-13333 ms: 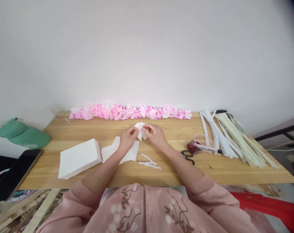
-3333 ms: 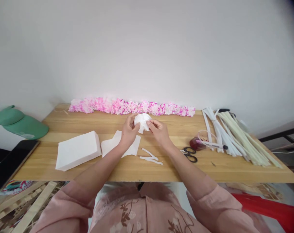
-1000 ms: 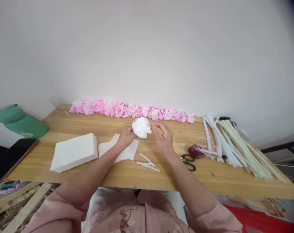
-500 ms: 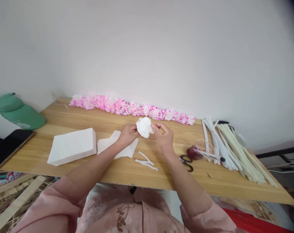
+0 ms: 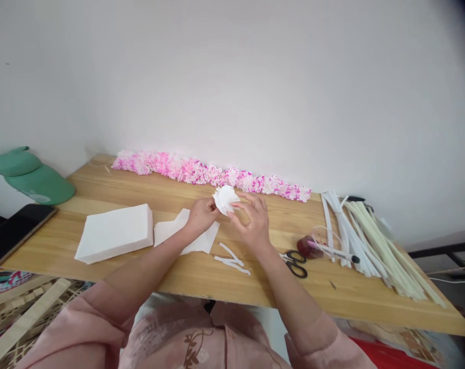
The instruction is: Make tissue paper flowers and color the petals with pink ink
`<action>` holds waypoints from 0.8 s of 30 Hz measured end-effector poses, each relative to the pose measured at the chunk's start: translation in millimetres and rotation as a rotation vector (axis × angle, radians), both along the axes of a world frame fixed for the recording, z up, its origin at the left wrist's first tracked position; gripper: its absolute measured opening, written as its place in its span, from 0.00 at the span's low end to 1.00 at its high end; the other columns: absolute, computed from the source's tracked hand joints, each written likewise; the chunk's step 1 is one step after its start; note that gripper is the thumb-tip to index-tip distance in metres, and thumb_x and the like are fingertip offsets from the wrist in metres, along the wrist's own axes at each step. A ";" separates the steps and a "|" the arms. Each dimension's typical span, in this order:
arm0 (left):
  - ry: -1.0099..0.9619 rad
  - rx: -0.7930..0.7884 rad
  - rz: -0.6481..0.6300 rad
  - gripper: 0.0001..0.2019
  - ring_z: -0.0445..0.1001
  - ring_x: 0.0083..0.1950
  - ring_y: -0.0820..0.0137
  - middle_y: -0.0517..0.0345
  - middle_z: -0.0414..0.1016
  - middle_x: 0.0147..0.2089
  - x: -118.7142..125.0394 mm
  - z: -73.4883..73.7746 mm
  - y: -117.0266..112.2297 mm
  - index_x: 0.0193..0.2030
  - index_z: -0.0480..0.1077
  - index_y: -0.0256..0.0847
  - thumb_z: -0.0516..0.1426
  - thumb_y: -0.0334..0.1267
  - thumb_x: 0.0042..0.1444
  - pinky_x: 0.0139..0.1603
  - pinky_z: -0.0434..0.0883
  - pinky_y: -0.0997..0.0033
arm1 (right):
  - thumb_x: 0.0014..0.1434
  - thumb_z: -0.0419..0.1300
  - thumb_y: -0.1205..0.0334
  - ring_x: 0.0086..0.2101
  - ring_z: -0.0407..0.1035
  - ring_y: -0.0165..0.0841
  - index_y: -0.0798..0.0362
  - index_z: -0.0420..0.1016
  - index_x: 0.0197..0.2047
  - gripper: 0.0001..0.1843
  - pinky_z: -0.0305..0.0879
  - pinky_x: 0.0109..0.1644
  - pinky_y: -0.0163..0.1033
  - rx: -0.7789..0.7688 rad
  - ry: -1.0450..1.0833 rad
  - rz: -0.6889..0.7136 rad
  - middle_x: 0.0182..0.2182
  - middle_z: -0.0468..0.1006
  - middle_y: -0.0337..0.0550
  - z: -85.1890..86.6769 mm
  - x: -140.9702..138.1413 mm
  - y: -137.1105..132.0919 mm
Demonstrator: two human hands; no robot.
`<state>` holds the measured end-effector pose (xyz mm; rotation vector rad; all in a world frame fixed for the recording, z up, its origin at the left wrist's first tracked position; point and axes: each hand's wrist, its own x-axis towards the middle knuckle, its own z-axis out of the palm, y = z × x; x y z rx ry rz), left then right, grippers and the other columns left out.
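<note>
Along the far side of the wooden table (image 5: 186, 279) runs a row of pink-and-white ruffled paper (image 5: 201, 171), just behind the hands. At left are a green visor cap (image 5: 40, 183), a black phone (image 5: 17, 230) and a white block (image 5: 115, 233). White sheets (image 5: 201, 238) lie beside the block, partly covered by the left forearm; thin white strips (image 5: 232, 263) lie between the forearms. At right sit scissors (image 5: 288, 259), a dark red container (image 5: 306, 247) with a pen across it, and bundled white and pale-yellow strips (image 5: 386, 251).

The white paper flower (image 5: 226, 198) is held above the table's middle. The left hand (image 5: 202, 214) pinches its lower left between thumb and fingers; the right hand (image 5: 253, 220) has its thumb and fingers parted around the right edge.

Half a second ago the right thumb and forefinger pinched that edge; now they are spread. Thirteen seconds ago the flower was smaller, less opened.
</note>
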<state>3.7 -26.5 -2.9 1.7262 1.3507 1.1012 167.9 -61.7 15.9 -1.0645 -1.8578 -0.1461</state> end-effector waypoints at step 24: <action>-0.523 -0.282 -0.083 0.05 0.76 0.35 0.64 0.56 0.78 0.26 -0.4 -5.1 7.7 0.20 0.72 0.37 0.60 0.37 0.37 0.43 0.70 0.66 | 0.62 0.56 0.63 0.50 0.69 0.38 0.48 0.75 0.43 0.08 0.64 0.57 0.50 -0.061 0.236 0.076 0.47 0.77 0.46 11.3 17.1 1.1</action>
